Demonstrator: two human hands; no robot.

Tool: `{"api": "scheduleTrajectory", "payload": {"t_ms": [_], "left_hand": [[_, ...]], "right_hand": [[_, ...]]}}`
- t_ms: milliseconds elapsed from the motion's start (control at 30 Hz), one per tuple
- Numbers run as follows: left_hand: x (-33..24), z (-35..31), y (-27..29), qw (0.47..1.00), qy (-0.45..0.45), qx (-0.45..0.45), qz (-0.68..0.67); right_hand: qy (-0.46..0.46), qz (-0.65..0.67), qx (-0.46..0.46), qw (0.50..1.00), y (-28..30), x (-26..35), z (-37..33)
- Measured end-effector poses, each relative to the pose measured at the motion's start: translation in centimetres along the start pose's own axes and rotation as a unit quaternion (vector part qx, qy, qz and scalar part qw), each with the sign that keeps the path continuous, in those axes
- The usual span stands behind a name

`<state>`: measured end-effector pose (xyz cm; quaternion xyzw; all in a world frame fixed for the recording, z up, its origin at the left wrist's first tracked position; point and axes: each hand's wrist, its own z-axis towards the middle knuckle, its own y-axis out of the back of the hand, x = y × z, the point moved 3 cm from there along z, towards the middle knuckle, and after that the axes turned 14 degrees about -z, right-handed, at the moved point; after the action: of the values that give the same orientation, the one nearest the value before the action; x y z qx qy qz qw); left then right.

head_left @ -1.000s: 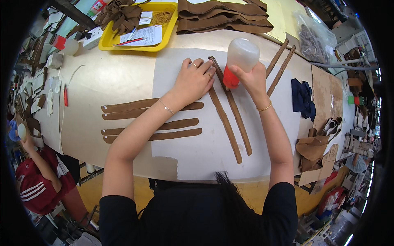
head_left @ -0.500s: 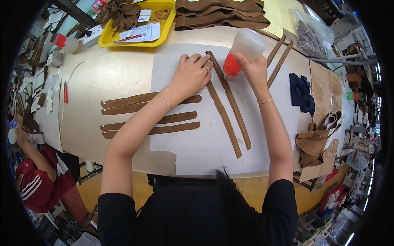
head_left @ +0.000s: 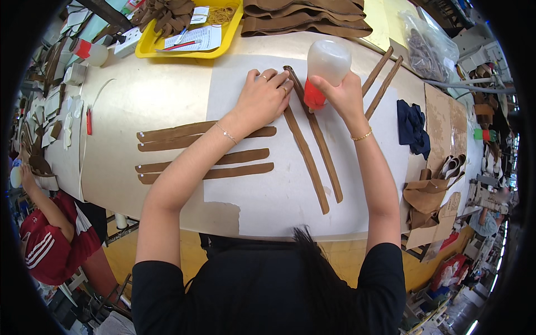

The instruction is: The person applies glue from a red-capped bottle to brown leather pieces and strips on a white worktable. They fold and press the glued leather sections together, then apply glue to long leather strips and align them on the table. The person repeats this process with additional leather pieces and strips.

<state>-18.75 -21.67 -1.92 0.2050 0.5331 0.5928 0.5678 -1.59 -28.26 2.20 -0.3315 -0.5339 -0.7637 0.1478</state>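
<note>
My right hand (head_left: 345, 96) is wrapped round a squeeze bottle (head_left: 329, 58) with a cloudy white body and a red cap. The bottle is upside down, its tip at the right one of two long brown strips, the right strip (head_left: 325, 151). My left hand (head_left: 264, 96) lies over the upper end of the left strip (head_left: 306, 162), fingers stretched out and a little bent, fingertips at the strips' tops. Both strips slant down to the right on a pale sheet (head_left: 262, 206). Under my left forearm lie several brown strips (head_left: 240, 157), crosswise and partly hidden by it.
A yellow tray (head_left: 212, 54) with brown pieces, papers and a red pen stands at the back. Right of it lie folded brown bands (head_left: 304, 25). Two more strips (head_left: 385, 86), dark blue cloth (head_left: 413, 129) and cardboard (head_left: 444, 111) are at right. Another person's red sleeve (head_left: 47, 245) shows at left.
My right hand has tilted the bottle more upright, and its tip has moved slightly down along the right strip. My left hand stays in place on the strips. The view has shifted slightly.
</note>
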Motion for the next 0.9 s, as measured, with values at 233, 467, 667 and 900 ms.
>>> {"api": "scheduleTrajectory", "payload": {"t_ms": [233,467,667,900], "left_hand": [[0.0,-0.1,0.0,1.0,0.002,0.006,0.011],[0.0,-0.1,-0.3,1.0,0.006,0.013,0.014],[0.0,-0.2,-0.4,1.0,0.01,0.018,0.022],[0.1,-0.2,-0.6,0.999,0.007,0.013,0.034]], "right_hand": [[0.001,0.003,-0.003,1.0,1.0,-0.1,-2.5],[0.012,-0.001,0.0,1.0,1.9,-0.3,-4.9],[0.018,0.008,-0.004,1.0,2.7,-0.4,-6.8],[0.021,0.01,-0.019,1.0,3.4,-1.2,-9.1]]}}
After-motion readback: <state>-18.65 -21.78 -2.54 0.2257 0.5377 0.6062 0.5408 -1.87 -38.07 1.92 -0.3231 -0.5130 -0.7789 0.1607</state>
